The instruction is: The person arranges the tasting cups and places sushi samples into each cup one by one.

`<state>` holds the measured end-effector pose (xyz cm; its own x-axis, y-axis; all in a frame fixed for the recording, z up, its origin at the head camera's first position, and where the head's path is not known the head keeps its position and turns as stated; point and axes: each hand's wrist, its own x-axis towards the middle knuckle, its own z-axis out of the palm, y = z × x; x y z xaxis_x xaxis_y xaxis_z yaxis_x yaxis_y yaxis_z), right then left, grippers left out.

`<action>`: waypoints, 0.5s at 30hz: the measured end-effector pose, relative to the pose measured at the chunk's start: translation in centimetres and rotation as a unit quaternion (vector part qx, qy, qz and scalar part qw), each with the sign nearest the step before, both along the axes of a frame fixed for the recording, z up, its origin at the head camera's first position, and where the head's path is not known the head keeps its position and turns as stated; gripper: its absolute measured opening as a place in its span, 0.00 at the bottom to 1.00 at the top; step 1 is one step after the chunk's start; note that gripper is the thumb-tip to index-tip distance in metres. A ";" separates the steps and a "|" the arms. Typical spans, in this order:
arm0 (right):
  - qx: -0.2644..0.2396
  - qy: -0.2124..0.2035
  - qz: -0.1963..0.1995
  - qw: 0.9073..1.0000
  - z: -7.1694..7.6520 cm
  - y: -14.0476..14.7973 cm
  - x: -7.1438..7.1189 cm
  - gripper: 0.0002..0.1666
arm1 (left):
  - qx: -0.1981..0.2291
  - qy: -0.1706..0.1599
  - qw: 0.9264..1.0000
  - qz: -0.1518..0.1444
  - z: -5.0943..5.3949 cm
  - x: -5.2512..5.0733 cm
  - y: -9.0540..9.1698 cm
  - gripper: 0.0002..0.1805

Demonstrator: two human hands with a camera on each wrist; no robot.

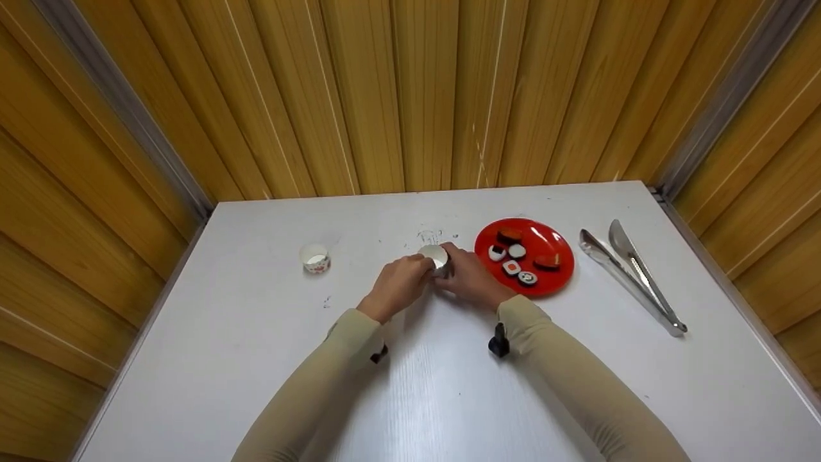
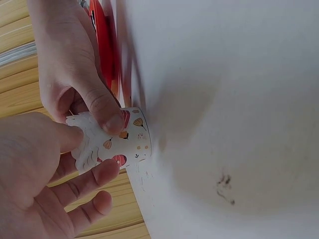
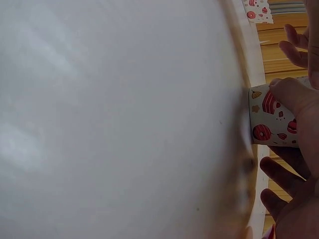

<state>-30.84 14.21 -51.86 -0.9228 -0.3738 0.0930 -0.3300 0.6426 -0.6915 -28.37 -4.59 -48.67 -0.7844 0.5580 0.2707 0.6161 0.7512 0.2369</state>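
Observation:
Between my hands at the middle of the table is a stack of paper baking cups (image 1: 436, 253), patterned with red and orange sweets. Layered scalloped rims show in the left wrist view, where the outer cup (image 2: 135, 142) has its base against the table. My left hand (image 1: 399, 282) pinches the rim, thumb on the near side, other fingers loosely spread. From the right, my right hand (image 1: 471, 276) grips the cup's side, its thumb pressed on the printed wall (image 3: 271, 117). A single matching paper cup (image 1: 315, 260) stands upright to the left, apart from both hands.
A red plate (image 1: 558, 247) with several toy-like sushi pieces (image 1: 512, 267) lies just right of my right hand. Further right rest metal tongs (image 1: 641, 276), spread apart. Wood-patterned panels (image 1: 423, 96) rise behind and beside the white table (image 1: 256, 359).

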 end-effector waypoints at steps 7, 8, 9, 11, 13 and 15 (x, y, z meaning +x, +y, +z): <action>0.011 0.011 0.002 1.000 -0.1 0.1 -0.1 0.37 | 0.009 0.019 1.000 -0.005 -0.2 0.1 0.0 0.06; 0.012 0.010 0.002 1.000 -0.1 0.1 -0.1 0.37 | 0.009 0.019 1.000 -0.005 -0.2 0.1 0.0 0.06; 0.012 0.010 0.003 1.000 -0.2 0.1 -0.2 0.37 | 0.008 0.020 1.000 -0.004 -0.2 0.1 0.0 0.06; 0.013 0.009 0.004 1.000 -0.2 0.1 -0.2 0.37 | 0.007 0.020 1.000 -0.004 -0.1 0.1 0.0 0.06; 0.013 0.008 0.006 1.000 -0.2 0.1 -0.2 0.37 | 0.006 0.018 1.000 -0.003 -0.1 0.1 0.0 0.06; 0.013 0.008 0.006 1.000 -0.2 0.1 -0.2 0.37 | 0.003 0.013 1.000 -0.002 -0.1 0.0 0.0 0.06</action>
<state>-31.08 14.33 -52.05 -0.9165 -0.3879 0.0973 -0.3487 0.6561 -0.6693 -28.34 -4.59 -48.81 -0.7753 0.5588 0.2943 0.6246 0.7474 0.2262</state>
